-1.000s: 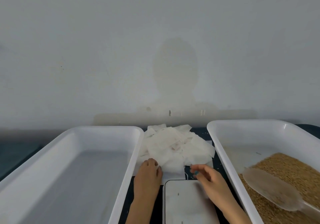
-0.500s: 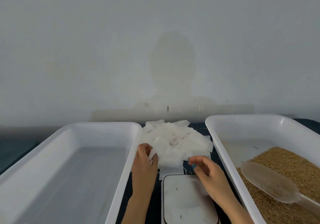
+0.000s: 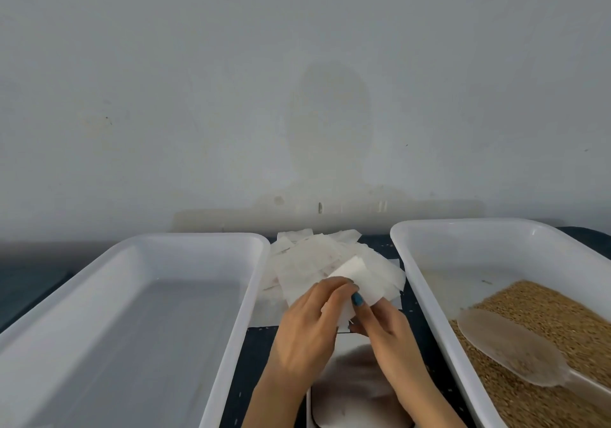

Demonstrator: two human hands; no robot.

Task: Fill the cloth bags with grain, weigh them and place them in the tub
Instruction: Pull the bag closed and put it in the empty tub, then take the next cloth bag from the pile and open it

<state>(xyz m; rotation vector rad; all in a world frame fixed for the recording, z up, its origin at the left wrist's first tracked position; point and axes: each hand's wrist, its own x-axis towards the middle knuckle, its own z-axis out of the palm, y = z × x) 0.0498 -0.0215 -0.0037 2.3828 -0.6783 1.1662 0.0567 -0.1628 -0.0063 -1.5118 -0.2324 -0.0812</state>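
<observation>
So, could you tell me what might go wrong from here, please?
The left hand and right hand pinch one cloth bag just above the loose pile, so a second bag may cling and lift too. The scoop lies in the grain beside the scale; grain may spill onto it during filling.

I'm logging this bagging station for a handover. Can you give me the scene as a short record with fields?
Left hand: holds one cloth bag above the scale
Right hand: pinches the same bag's near edge
Bag pile: loose heap between the tubs, far side
Left tub: white, no bags visible inside
Right tub: white, grain at its near end
Scoop: translucent, lying on the grain
Stage: bag not yet filled
</observation>
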